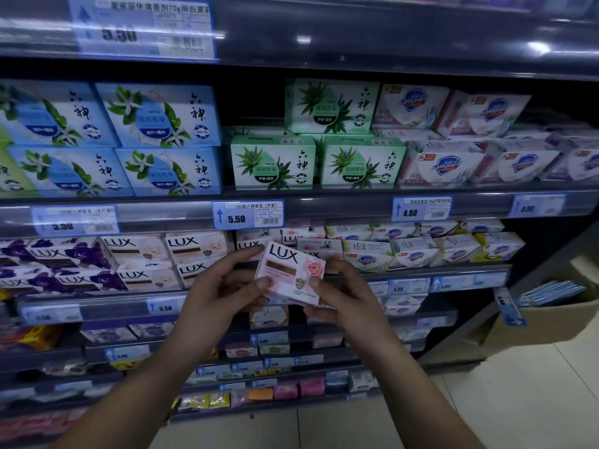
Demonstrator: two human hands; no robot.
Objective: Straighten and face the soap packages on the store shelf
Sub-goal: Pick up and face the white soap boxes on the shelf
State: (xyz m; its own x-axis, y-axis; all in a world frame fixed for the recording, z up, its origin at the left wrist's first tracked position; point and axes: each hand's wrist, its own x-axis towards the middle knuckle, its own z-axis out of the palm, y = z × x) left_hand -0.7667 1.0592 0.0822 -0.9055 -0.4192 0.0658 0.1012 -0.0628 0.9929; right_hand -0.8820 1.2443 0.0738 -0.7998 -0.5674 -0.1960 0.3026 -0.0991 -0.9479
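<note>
Pink soap box: I hold a pink LUX box (290,273) in front of the shelf, a little tilted, its printed face with the rose turned to me. It is in the air, not on the shelf.
Left hand: my left hand (216,298) is closed on the left edge of the box, thumb on the front near the lower corner, the other fingers curled behind and above.
Right hand: my right hand (342,293) is closed on the right edge, thumb on the front, fingers behind the box.
Shelf behind: just behind the box is the row of pink LUX boxes (293,243); some stand crooked.
Left of it: white LUX boxes (168,257), then purple LUX boxes (55,264).
Right of it: white and green Safeguard boxes (421,247), not in straight line.
Shelf above: green boxes (317,150), blue boxes (113,137) and a price tag (248,214) reading 5.50.
Far right: a cardboard box (547,315) on the floor.
</note>
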